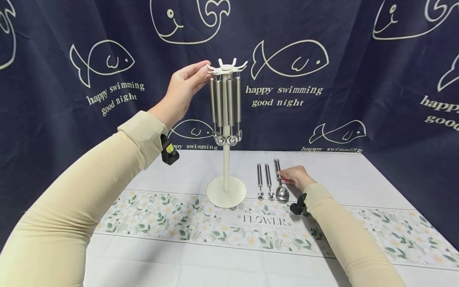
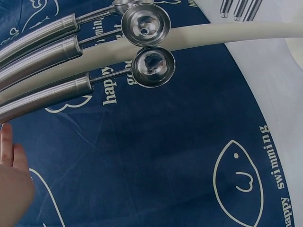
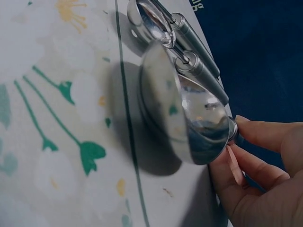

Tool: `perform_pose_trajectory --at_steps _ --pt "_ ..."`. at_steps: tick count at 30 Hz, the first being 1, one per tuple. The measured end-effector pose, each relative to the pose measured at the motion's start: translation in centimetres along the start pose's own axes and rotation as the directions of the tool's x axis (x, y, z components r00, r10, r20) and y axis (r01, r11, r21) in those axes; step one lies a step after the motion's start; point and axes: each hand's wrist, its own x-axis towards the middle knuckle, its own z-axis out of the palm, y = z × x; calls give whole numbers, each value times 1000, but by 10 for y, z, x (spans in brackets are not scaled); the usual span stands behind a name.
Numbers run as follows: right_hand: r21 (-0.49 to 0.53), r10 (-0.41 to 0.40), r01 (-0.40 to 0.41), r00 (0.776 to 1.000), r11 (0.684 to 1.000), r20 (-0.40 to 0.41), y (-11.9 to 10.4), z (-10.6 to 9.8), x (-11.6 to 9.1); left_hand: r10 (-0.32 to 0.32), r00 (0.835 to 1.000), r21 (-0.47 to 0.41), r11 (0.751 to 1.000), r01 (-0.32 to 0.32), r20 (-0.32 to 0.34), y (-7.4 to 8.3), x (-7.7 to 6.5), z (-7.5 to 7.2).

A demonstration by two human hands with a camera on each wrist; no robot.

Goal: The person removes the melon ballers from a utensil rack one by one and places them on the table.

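A cream utensil stand point(image 1: 226, 167) rises from a round base, with several steel melon ballers point(image 1: 229, 101) hanging from its hooked top. My left hand point(image 1: 186, 85) is up at the top's left side, thumb and fingers pinching a hook there. In the left wrist view, fingertips point(image 2: 6, 142) show beside the handle of a hanging melon baller point(image 2: 154, 67). On the table at right, my right hand point(image 1: 295, 177) pinches the handle of a large steel ice cream scoop point(image 1: 282, 193). Its round bowl point(image 3: 203, 123) faces the right wrist camera, with a shadow beneath.
Two small melon ballers point(image 1: 259, 181) lie side by side, left of the scoop, handles pointing to the back. A flowered runner point(image 1: 161, 219) crosses the white table point(image 1: 143, 259). Behind hangs a dark blue curtain point(image 1: 229, 24) with fish drawings.
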Motion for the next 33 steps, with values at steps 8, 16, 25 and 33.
perform_pose_trajectory --at_steps 8,16,25,33 --pt "-18 21 -21 1000 1000 -5 -4 -2 -4 1 1000 -7 1000 -1 -3 0 0 0" --pt "-30 28 -27 1000 999 6 -3 -7 -4 5 1000 -3 1000 -5 -2 0 0 0" --pt "-22 18 -18 1000 1000 -8 -7 -11 -9 7 1000 -5 1000 -7 -1 -1 0 0" --pt "-8 -30 30 999 1000 20 -19 -15 -15 16 1000 -18 1000 -16 8 -1 -1 -2"
